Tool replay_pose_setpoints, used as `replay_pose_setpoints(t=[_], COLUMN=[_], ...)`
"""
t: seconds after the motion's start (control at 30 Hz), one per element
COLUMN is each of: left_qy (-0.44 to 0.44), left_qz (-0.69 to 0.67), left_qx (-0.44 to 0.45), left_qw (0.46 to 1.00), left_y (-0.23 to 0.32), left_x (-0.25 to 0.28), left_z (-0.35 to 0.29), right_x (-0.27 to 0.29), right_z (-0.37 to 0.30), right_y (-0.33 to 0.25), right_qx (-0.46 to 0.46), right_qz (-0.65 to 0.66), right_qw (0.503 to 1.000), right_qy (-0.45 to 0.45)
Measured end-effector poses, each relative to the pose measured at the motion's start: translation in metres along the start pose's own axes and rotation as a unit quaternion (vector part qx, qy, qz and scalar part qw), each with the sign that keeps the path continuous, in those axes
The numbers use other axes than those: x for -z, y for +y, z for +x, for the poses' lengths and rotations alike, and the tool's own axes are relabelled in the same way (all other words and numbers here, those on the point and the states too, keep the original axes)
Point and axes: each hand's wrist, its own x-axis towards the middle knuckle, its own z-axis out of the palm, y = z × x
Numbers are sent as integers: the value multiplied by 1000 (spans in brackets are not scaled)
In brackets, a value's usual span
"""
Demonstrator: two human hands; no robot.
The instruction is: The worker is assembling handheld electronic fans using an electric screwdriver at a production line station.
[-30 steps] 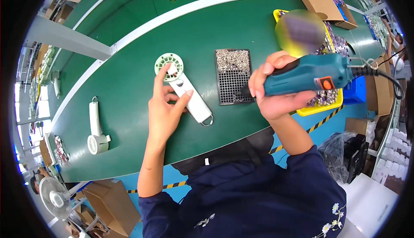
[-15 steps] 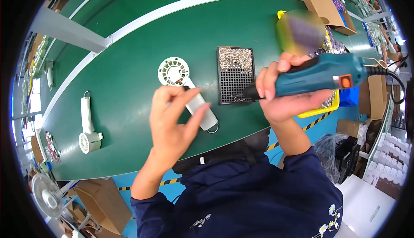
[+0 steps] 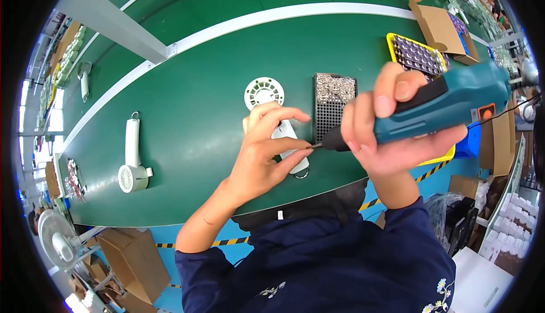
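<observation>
In the middle of the frame, the left hand (image 3: pixel 258 157) brings thumb and forefinger narrowly together at the tip of a slim metal bit (image 3: pixel 317 146); whether they grip anything is too small to tell. The right hand (image 3: pixel 392 158) wraps a rounded, teal plastic screwdriver (image 3: pixel 448 114) at right of centre. Beneath the left hand lies a smooth white handheld fan (image 3: pixel 264 90), its head round and slotted, on the glossy green tabletop (image 3: pixel 193 148). Just beside, shiny screws (image 3: pixel 336 87) heap over a black perforated tray (image 3: pixel 328 118).

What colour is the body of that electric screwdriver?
Teal; the electric screwdriver shows best in the head view.
</observation>
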Motion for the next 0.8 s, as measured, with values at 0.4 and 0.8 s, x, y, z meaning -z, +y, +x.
replay_pose_setpoints(t=[0.4, 0.8], left_qy=[115, 156], left_qz=[101, 78], left_qx=[-2, 0], left_qw=[988, 985], left_y=[-40, -46], left_x=[2, -1], left_z=[22, 23], right_x=[-18, -17], right_z=[42, 49], right_y=[68, 71], right_qx=[2, 9], right_qz=[-313, -334], right_qw=[941, 938], right_qy=[127, 90])
